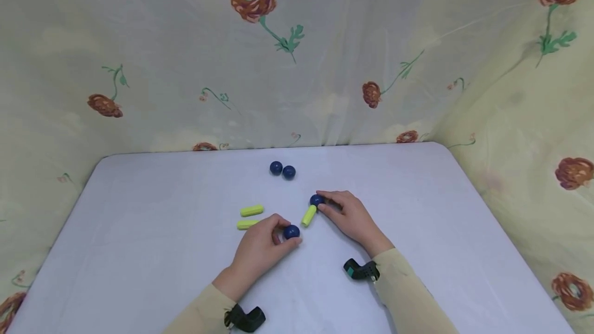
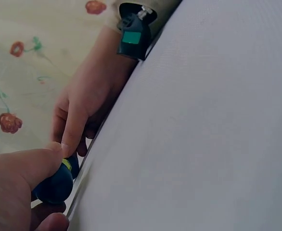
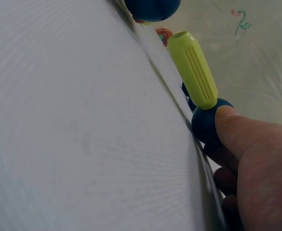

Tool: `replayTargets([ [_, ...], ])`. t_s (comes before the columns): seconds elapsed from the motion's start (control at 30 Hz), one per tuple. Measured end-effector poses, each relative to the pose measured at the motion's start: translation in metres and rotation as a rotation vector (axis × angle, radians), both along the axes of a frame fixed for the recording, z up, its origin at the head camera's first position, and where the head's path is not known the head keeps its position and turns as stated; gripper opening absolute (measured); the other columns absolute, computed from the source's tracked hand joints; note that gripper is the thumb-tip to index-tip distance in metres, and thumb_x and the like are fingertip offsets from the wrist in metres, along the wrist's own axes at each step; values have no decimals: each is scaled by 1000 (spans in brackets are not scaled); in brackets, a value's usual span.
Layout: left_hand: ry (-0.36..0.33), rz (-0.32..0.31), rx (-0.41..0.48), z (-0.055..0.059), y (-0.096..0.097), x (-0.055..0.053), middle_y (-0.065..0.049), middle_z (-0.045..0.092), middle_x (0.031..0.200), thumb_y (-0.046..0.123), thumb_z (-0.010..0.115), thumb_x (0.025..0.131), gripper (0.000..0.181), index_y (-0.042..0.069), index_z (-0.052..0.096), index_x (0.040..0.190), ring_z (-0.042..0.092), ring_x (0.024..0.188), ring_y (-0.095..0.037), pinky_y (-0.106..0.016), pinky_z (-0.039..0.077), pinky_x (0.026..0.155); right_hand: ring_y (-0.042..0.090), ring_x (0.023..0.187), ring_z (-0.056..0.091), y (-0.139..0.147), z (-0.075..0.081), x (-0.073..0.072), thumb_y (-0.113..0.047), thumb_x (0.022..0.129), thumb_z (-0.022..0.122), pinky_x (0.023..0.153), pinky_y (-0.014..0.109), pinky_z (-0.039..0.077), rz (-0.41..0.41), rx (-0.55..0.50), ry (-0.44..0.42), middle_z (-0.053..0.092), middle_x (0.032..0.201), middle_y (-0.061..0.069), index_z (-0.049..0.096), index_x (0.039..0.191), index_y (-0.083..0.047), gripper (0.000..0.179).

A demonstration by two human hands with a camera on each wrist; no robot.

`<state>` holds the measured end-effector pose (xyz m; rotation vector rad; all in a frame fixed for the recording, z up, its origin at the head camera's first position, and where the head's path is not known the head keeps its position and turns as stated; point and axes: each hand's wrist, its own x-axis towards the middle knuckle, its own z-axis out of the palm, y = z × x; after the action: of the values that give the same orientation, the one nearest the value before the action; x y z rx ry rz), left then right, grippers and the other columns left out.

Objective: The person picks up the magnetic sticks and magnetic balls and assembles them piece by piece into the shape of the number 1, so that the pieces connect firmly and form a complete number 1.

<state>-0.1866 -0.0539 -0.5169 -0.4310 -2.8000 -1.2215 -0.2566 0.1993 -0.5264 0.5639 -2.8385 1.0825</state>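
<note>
My left hand (image 1: 263, 244) pinches a dark blue ball (image 1: 291, 232) between thumb and fingers, low over the table. To its right and farther back, my right hand (image 1: 350, 215) grips a second blue ball (image 1: 317, 200). A yellow-green ribbed stick (image 3: 194, 72) meets that second ball end to end, its free end pointing toward the left hand's ball. In the right wrist view the thumb presses on the ball (image 3: 209, 122) just beside the stick. The left wrist view has the left thumb lying over its ball (image 2: 56, 185).
Two more blue balls (image 1: 276, 168) sit side by side toward the back of the white table (image 1: 176, 195). Two yellow-green sticks (image 1: 252, 211) lie left of centre, the nearer one partly behind the left hand. A flowered cloth (image 1: 325, 55) hangs around the table.
</note>
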Motion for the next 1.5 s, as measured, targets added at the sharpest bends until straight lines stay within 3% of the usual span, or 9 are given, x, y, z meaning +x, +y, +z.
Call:
replayTargets([
  [0.27, 29, 20, -94, 1, 9, -3, 16, 61, 85, 56, 75, 82, 40, 25, 67, 106, 47, 60, -5, -24, 40, 52, 17, 121, 54, 0, 2, -1, -46, 98, 59, 99, 44, 44, -1, 12, -5, 61, 131, -4, 61, 136, -29, 42],
  [0.73, 34, 46, -136, 2, 13, -3, 14, 62, 87, 61, 73, 81, 43, 25, 66, 103, 52, 69, -4, -24, 42, 57, 17, 121, 54, -1, 0, -2, -46, 97, 61, 99, 44, 44, 7, 4, -1, 62, 130, -5, 62, 135, -30, 41],
  [1.03, 31, 45, -127, 2, 14, -3, 14, 64, 90, 60, 74, 80, 42, 25, 65, 102, 55, 74, -2, -24, 44, 60, 16, 117, 56, -1, -1, -1, -46, 96, 62, 97, 44, 45, 8, 0, -3, 64, 126, -5, 63, 133, -30, 41],
  [1.27, 21, -5, -110, 1, 7, 0, 13, 66, 98, 49, 76, 83, 37, 26, 68, 112, 48, 60, -2, -23, 41, 53, 16, 117, 55, -2, -1, 2, -47, 96, 62, 97, 43, 45, 2, -4, -7, 63, 126, -5, 63, 133, -31, 41],
  [1.5, 29, -23, -77, -3, 5, -1, 14, 66, 96, 47, 77, 84, 34, 28, 69, 110, 48, 59, -1, -23, 40, 52, 15, 113, 57, -2, 0, 2, -47, 95, 63, 94, 43, 47, -12, 4, -10, 64, 123, -5, 64, 132, -30, 40],
])
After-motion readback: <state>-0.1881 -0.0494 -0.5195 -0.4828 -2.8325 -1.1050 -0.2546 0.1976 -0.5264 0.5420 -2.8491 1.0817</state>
